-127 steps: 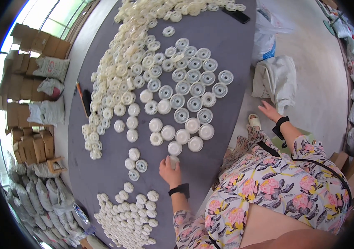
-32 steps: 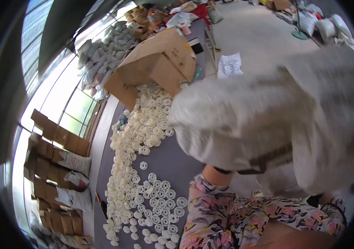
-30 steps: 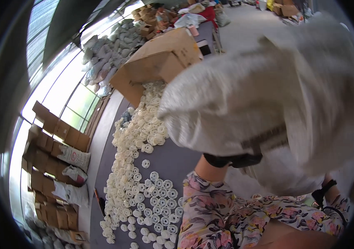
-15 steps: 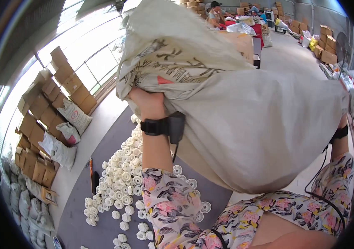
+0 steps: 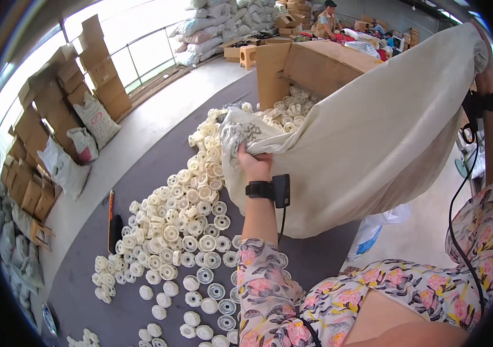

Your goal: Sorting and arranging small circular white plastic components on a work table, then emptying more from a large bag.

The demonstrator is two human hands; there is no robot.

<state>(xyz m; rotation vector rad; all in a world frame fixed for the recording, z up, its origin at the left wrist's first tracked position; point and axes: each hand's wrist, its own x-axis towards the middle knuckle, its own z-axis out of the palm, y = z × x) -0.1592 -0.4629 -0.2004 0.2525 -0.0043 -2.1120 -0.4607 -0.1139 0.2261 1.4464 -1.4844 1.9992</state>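
Observation:
A large off-white woven sack (image 5: 362, 144) is stretched between my two hands above the table, sagging in the middle. My left hand (image 5: 255, 163) is closed round its bunched, printed edge. Raised at the upper right, my right hand (image 5: 485, 72) grips the other end, its fingers partly hidden by the cloth. Below and left of the sack, a heap of round cream plastic parts (image 5: 171, 231), like small ridged wheels, covers part of the grey table (image 5: 160, 144). More of these parts lie at the mouth of an open cardboard box (image 5: 327, 63) behind the sack.
An orange-and-black rod-shaped tool (image 5: 111, 222) lies near the table's left edge. Cardboard boxes (image 5: 105, 81) and filled sacks (image 5: 64, 168) stand on the floor at left. Beyond the box a person (image 5: 326, 23) works among red goods. A clear plastic bag (image 5: 373, 228) is below the sack.
The sack has swung down on its left side and up on its right, uncovering the box and more parts. My left hand moved right and lower; my right hand rose.

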